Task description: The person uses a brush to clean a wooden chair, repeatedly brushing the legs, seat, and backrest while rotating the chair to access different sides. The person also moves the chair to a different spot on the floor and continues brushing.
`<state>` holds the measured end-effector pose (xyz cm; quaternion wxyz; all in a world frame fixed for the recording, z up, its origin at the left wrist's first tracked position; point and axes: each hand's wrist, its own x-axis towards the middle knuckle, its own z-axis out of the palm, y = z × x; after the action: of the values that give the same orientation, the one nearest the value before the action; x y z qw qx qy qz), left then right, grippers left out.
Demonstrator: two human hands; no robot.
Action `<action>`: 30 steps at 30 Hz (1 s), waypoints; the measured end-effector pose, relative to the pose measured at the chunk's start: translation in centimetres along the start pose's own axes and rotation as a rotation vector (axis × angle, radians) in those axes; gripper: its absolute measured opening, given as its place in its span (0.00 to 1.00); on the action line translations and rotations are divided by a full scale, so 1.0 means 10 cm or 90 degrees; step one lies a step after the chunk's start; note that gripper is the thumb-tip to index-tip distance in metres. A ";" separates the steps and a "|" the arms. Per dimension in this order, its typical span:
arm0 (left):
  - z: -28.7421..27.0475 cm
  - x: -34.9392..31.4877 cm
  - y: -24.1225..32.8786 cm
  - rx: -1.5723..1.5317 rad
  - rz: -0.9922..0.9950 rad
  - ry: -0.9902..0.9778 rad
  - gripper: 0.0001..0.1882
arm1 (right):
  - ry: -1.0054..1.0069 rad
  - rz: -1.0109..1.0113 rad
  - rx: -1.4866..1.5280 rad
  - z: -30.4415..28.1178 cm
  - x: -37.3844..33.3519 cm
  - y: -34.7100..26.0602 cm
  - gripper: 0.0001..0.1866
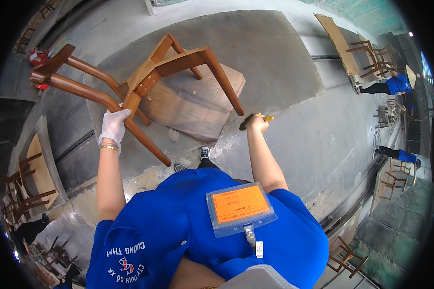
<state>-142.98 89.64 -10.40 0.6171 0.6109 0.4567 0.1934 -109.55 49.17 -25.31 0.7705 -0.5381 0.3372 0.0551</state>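
A brown wooden chair frame (183, 63) without a seat panel is tilted in front of me, its backrest toward the far left. My left hand (114, 126), in a whitish thin glove, is closed around the chair where a rear leg meets the frame. In my bare right hand (259, 124) is a brush (246, 122) with dark bristles and a yellow handle end. The bristles are close to the tip of one chair leg; I cannot tell whether they touch it.
Stained cardboard (202, 103) lies on the grey floor under the chair. More chair frames (26, 192) stand at the left. Co-workers in blue shirts (399, 84) are at the right, near other chairs (371, 55). A red object (37, 57) is at the far left.
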 end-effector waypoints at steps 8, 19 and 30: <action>0.00 -0.08 0.06 0.025 0.024 -0.012 0.25 | -0.642 0.019 0.190 1.55 -0.79 -0.93 0.11; 0.08 -0.06 0.09 -0.025 0.010 0.025 0.26 | -0.004 0.008 0.030 0.47 -0.35 -0.17 0.12; 0.09 -0.06 0.11 0.023 0.005 0.026 0.24 | -0.530 0.204 0.166 0.64 -0.20 -0.58 0.13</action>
<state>-142.20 88.86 -9.35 0.5954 0.6197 0.4707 0.1999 -105.54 52.86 -18.27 0.8833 -0.3101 0.0823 0.3417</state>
